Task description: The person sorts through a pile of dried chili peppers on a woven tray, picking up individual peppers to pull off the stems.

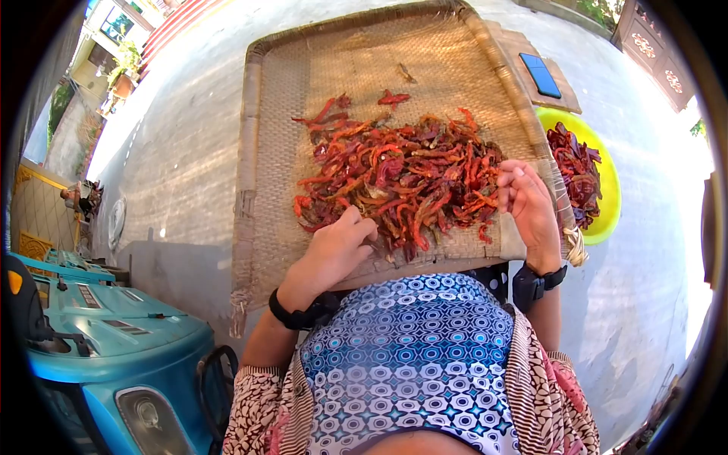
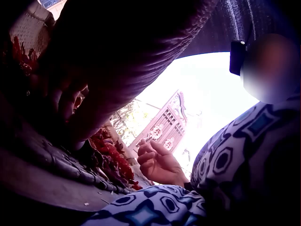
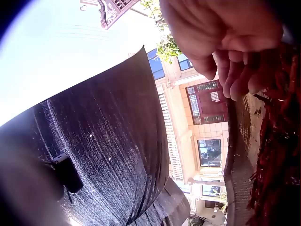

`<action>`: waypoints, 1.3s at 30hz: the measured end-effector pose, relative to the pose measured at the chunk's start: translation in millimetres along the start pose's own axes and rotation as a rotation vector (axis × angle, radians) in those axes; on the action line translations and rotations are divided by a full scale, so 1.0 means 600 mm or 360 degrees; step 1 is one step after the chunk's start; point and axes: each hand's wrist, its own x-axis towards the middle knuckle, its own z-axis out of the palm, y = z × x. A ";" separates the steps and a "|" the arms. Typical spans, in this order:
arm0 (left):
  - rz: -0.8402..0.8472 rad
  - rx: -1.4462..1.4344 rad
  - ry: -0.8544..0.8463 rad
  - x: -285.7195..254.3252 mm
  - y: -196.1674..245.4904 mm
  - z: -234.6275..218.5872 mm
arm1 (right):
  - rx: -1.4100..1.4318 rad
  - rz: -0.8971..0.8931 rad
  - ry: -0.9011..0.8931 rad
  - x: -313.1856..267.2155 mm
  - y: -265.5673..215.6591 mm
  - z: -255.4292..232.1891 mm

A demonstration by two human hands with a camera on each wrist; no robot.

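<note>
A heap of wrinkled red chili peppers (image 1: 402, 178) lies on a woven bamboo tray (image 1: 277, 152) in front of the person. At the heap's near left edge is the left hand (image 1: 339, 244), back upward, its fingers bent down among the peppers. Those fingertips are hidden in the head view and dark in the left wrist view, so I cannot tell whether they grip a pepper. Over the heap's right edge, the right hand (image 1: 528, 205) is raised with loosely bent fingers. Nothing shows between the fingers (image 3: 240, 84) of that hand in the right wrist view.
Right of the tray stands a yellow-green basin (image 1: 611, 189) of darker red peppers (image 1: 580, 171). A phone (image 1: 540, 76) lies on a wooden board (image 1: 565, 98) behind it. A few stray peppers (image 1: 393, 98) lie toward the tray's far side. A teal vehicle (image 1: 129, 334) stands close at left.
</note>
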 end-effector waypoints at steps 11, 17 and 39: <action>-0.0251 0.0091 0.0168 0.038 0.028 0.001 | -0.1075 0.0144 -0.0606 -0.007 0.033 0.090; 0.0303 -0.0185 -0.0464 0.017 0.048 0.022 | -0.1359 0.0012 -0.0577 -0.010 0.023 0.114; -0.0209 0.0005 0.0236 0.067 0.049 0.031 | -0.1608 -0.0219 -0.0394 -0.005 0.034 0.109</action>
